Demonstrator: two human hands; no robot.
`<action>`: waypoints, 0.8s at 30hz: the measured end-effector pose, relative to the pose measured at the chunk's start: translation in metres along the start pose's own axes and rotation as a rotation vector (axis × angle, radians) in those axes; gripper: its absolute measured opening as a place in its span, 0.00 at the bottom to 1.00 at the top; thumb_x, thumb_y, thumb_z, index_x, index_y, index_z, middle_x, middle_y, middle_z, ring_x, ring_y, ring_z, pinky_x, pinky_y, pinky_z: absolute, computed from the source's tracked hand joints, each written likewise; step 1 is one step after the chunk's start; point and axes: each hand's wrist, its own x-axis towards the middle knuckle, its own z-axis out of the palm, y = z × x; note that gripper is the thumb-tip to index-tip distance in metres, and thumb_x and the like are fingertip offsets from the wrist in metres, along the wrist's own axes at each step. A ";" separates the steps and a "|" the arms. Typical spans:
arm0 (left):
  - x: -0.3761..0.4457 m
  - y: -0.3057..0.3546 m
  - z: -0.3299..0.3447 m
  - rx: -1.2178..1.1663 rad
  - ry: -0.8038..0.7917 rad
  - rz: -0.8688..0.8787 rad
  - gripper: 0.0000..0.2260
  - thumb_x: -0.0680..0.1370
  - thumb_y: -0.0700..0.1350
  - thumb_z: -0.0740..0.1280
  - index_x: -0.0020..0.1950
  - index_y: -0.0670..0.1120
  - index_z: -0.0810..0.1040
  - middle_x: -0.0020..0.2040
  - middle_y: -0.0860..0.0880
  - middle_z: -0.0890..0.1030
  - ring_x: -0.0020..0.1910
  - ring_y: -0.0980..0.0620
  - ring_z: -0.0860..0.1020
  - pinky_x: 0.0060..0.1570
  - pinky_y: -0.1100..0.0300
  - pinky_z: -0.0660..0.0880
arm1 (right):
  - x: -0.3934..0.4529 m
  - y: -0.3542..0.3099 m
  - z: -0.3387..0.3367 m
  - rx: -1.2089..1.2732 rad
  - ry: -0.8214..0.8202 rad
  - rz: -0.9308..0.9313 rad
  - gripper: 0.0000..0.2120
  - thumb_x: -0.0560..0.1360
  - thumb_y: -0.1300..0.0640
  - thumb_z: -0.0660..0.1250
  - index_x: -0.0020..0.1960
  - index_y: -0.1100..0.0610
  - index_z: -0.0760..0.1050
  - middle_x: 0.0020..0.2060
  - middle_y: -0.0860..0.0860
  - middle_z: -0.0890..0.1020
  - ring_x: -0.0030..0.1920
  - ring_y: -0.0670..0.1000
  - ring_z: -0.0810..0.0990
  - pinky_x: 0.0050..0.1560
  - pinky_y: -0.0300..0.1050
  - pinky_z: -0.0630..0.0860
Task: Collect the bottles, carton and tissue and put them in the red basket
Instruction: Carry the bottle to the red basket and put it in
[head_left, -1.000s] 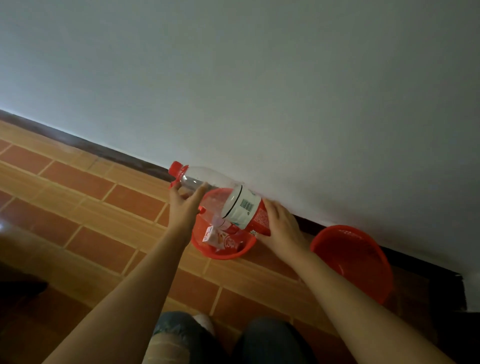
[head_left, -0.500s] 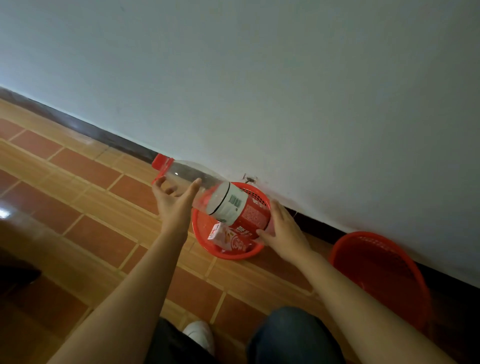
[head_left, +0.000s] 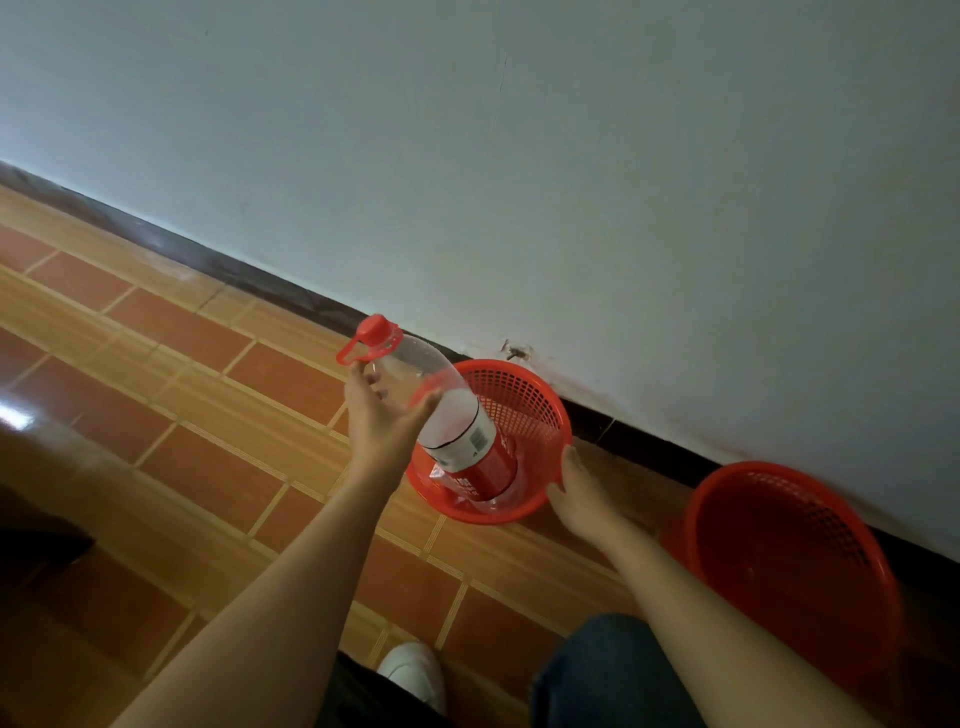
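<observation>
Bottle (head_left: 457, 431) stands base-down in red basket (head_left: 524, 395), long axis tilted, cap up-left toward left hand (head_left: 382, 421), whose curled fingers cup its clear shoulder. Right hand (head_left: 582, 493), fingers extended, rests against basket rim, holding nothing.

The clear plastic bottle (head_left: 441, 410) has a red cap (head_left: 375, 329) with a red carry loop and a label (head_left: 470, 452) that is white above, red below. Both mesh baskets, the small one (head_left: 524, 395) and the larger one (head_left: 779, 540), are red. The floor tiles (head_left: 197, 332) are reddish-brown with tan wood-grain bands. The wall (head_left: 571, 182) is pale blue-grey, its skirting (head_left: 270, 283) dark. A white shoe (head_left: 413, 670) and blue jeans (head_left: 608, 675) show below.
</observation>
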 end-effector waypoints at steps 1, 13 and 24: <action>0.000 -0.003 0.002 0.023 -0.010 0.002 0.35 0.67 0.48 0.76 0.68 0.50 0.60 0.66 0.45 0.68 0.60 0.50 0.70 0.57 0.52 0.73 | 0.001 0.000 0.001 -0.002 -0.005 0.006 0.30 0.78 0.58 0.56 0.75 0.58 0.45 0.75 0.55 0.51 0.74 0.56 0.55 0.73 0.52 0.59; 0.008 -0.023 0.005 0.064 -0.140 -0.046 0.34 0.68 0.48 0.76 0.68 0.49 0.61 0.68 0.44 0.68 0.66 0.45 0.70 0.61 0.46 0.72 | 0.005 -0.003 0.006 -0.020 0.017 0.035 0.34 0.78 0.57 0.58 0.74 0.59 0.38 0.75 0.56 0.44 0.75 0.56 0.49 0.74 0.53 0.55; 0.015 -0.039 -0.006 0.075 -0.152 -0.245 0.38 0.69 0.46 0.75 0.73 0.48 0.57 0.69 0.41 0.67 0.69 0.42 0.67 0.65 0.44 0.69 | 0.007 -0.003 0.001 -0.100 0.032 0.051 0.33 0.75 0.55 0.61 0.74 0.57 0.47 0.75 0.55 0.54 0.72 0.56 0.60 0.69 0.56 0.65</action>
